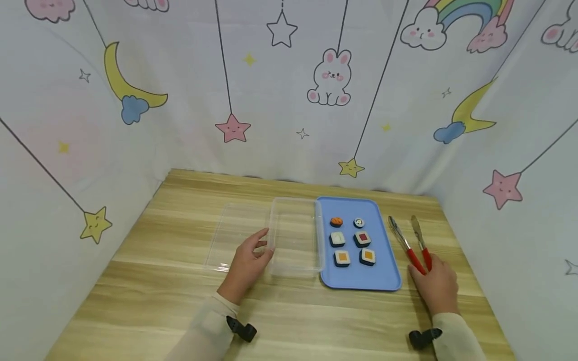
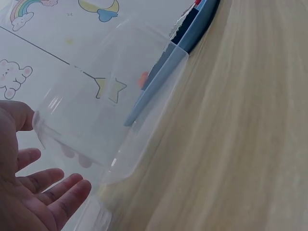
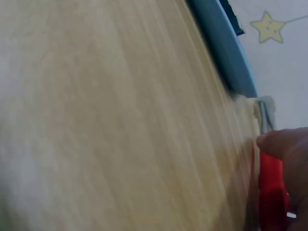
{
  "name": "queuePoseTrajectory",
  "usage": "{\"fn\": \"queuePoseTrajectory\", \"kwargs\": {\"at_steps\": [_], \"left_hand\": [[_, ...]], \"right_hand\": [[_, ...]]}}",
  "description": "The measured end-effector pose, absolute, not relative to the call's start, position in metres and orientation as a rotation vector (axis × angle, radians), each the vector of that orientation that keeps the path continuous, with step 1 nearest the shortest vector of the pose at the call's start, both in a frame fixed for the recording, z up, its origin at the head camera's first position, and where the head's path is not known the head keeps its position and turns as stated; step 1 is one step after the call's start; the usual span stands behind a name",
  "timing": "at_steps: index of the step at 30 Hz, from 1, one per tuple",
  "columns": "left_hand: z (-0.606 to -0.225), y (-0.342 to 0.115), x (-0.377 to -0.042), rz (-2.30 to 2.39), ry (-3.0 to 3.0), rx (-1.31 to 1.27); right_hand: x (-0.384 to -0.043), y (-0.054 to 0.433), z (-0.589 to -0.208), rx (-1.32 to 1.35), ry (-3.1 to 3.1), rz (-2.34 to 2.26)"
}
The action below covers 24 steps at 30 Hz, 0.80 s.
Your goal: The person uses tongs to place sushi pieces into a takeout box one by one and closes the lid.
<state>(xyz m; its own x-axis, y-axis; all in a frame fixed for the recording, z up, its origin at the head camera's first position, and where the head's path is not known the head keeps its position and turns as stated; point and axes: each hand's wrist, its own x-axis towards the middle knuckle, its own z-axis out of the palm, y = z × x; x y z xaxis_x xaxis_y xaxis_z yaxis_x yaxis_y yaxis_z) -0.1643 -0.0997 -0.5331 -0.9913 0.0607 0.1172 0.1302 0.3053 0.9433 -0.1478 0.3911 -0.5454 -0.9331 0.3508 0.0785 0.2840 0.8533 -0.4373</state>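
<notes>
A clear plastic container [image 1: 295, 271] stands left of the blue tray [image 1: 361, 278]. My left hand [image 1: 250, 255] is at the container's left wall, fingers spread and relaxed, with one digit touching the rim in the left wrist view. Several small sushi pieces [image 1: 341, 258] sit in two columns on the tray. Right of the tray lie metal tongs [image 1: 413, 257] with red handles, their arms spread apart. My right hand [image 1: 437, 286] grips the handle end, and its thumb [image 3: 276, 143] lies on the red handle in the right wrist view.
A flat clear lid [image 1: 226, 235] lies left of the container, partly behind my left hand. The wooden table [image 1: 280, 321] ends at a white patterned curtain [image 1: 280, 150] at the back and both sides.
</notes>
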Motion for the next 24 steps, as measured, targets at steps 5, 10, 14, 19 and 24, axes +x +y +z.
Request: {"fn": "queuePoseTrajectory", "kwargs": {"at_steps": [5,10,14,19,24], "left_hand": [[-0.541,-0.103,-0.164,-1.812,-2.436,-0.193],[-0.548,-0.105,-0.164,-1.803,-2.419,-0.237],[-0.552,-0.106,-0.163,-1.809,-2.41,-0.251],[-0.555,-0.106,-0.163,-1.802,-2.413,-0.25],[-0.555,-0.107,-0.164,-1.78,-2.427,-0.261]], "right_hand": [[-0.152,0.389,-0.547,-0.493,-2.806,0.633],[-0.151,0.388,-0.548,-0.501,-2.755,0.674],[-0.153,0.389,-0.551,-0.535,-2.721,0.725],[-0.15,0.388,-0.547,-0.583,-2.628,0.827],[-0.152,0.383,-0.532,-0.577,-2.601,0.95]]}}
